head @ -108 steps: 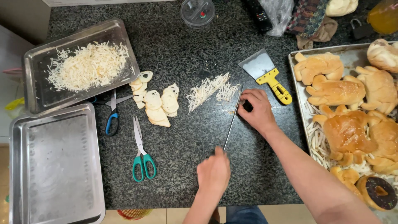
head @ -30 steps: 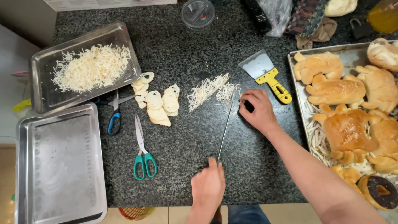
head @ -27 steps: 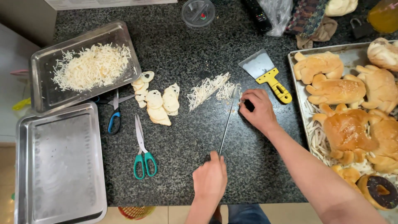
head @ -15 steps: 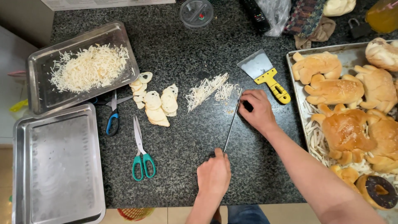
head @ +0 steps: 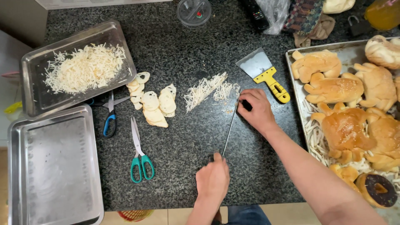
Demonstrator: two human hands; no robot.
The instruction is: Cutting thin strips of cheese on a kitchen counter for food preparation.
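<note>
A long thin knife blade (head: 230, 127) lies across the dark granite counter (head: 187, 62), edge down. My right hand (head: 257, 109) grips its handle at the far end, beside a small pile of shredded white strips (head: 207, 86). My left hand (head: 213, 180) pinches the blade's near tip close to the counter's front edge. Several sliced pale bread pieces (head: 154, 104) lie to the left of the strips.
A metal tray of shreds (head: 121, 50) and an empty tray (head: 89, 166) sit at left. Blue scissors (head: 109, 118) and green scissors (head: 139, 152) lie between. A yellow-handled scraper (head: 266, 73) lies near the bun tray (head: 296, 89); a clear lid (head: 193, 10) sits behind.
My left hand slid back toward the front edge and returned to the blade tip. The knife stayed at about the same place; my right hand barely moved.
</note>
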